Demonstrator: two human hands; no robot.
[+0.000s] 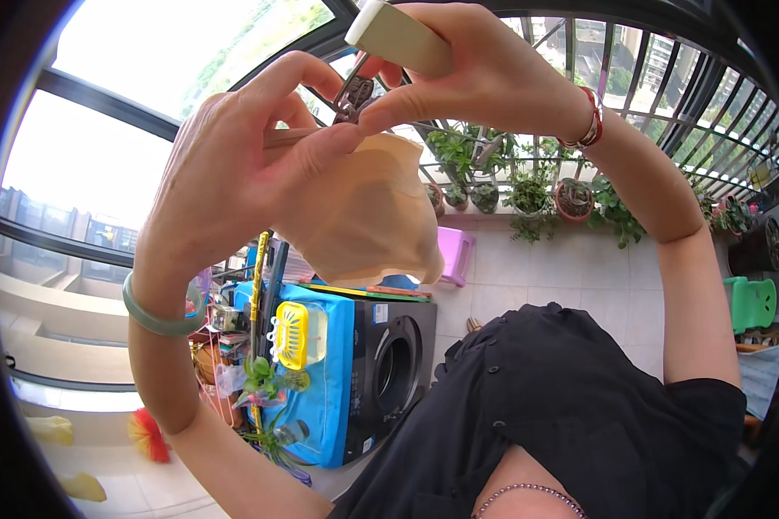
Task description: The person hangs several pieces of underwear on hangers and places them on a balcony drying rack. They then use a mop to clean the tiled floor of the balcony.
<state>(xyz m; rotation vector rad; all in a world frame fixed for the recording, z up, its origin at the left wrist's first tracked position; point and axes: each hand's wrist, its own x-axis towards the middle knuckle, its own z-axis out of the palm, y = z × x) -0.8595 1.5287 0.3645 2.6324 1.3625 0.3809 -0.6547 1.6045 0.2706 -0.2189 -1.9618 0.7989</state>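
Both my hands are raised in front of me, close together, with fingers closed. A small dark metal clip [353, 99] sits between their fingertips. My left hand [234, 164] pinches at the clip and the upper edge of a thin, see-through beige cloth [363, 216], which hangs below it. Part of a pale bar [290, 137] shows under the left fingers. In my right hand [485, 73] lies a cream-coloured block-like bar [398, 39], between thumb and forefinger, while the thumb presses by the clip. The fingers partly hide how clip and cloth meet.
Below the hands stands a dark front-loading washing machine [394, 363] under a blue cover [320, 406], with a yellow basket [292, 336] on top. Potted plants [574, 199] line the railing. A purple stool [454, 255] and a green chair [750, 303] stand on the tiles.
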